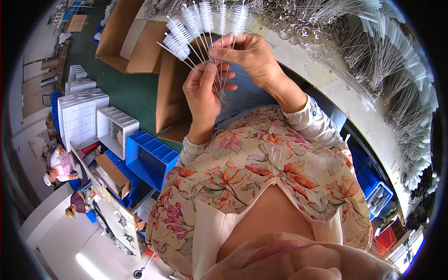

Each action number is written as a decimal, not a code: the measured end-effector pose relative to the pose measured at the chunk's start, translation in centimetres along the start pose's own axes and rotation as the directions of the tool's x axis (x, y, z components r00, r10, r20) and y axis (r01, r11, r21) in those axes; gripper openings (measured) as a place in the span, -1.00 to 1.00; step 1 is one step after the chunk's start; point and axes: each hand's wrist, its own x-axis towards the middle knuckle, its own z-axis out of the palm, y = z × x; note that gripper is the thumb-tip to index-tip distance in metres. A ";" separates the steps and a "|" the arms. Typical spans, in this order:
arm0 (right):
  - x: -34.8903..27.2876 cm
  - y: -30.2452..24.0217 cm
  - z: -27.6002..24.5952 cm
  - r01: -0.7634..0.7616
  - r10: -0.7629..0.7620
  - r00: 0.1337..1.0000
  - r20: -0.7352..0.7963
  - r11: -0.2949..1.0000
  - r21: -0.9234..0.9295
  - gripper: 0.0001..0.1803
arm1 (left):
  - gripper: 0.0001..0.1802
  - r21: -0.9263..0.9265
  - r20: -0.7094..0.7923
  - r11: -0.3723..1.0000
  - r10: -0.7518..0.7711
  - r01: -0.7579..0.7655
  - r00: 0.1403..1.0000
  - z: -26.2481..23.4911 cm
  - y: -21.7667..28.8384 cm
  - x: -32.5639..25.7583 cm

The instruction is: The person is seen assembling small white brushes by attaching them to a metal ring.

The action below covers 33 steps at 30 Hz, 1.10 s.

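Note:
My left hand (204, 97) is closed around the thin wire stems of several small bottle brushes (192, 21). Their white bristle heads fan out above my fingers, and the stem ends show below, near my palm. With thumb and forefinger, my right hand (245, 55) pinches the wire stems just under the bristles on the right side of the fan. Both hands are close together, in front of my flowered apron and beside the table edge. Exactly how many stems each hand grips is hidden by the fingers.
The pale worktable (303, 58) curves along my right, heaped with looped wire stems (305, 18) and bundles of white brushes (373, 56). Open cardboard boxes (172, 93) stand at my left, with blue crates (149, 154) and white crates (84, 112) beyond. Two people work farther off.

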 end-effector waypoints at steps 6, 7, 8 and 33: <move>0.2 0.4 0.5 0.073 -0.072 0.997 -0.028 0.997 0.039 -0.87 | -0.74 -0.069 -0.012 0.998 0.001 -0.002 1.000 -0.2 0.0 -0.1; 0.3 0.6 0.5 0.091 -0.090 0.996 -0.029 0.994 0.058 -0.87 | -0.74 -0.074 -0.016 0.997 0.003 -0.004 1.000 -0.2 0.0 0.0; 0.3 0.7 0.5 0.109 -0.107 0.994 -0.031 0.991 0.077 -0.87 | -0.74 -0.080 -0.020 0.997 0.004 -0.006 1.000 -0.2 0.0 -0.1; 0.4 1.3 0.2 0.110 -0.106 0.994 -0.037 0.987 0.113 -0.90 | -0.63 -0.161 0.008 0.987 -0.001 0.003 1.000 -0.4 1.0 -0.1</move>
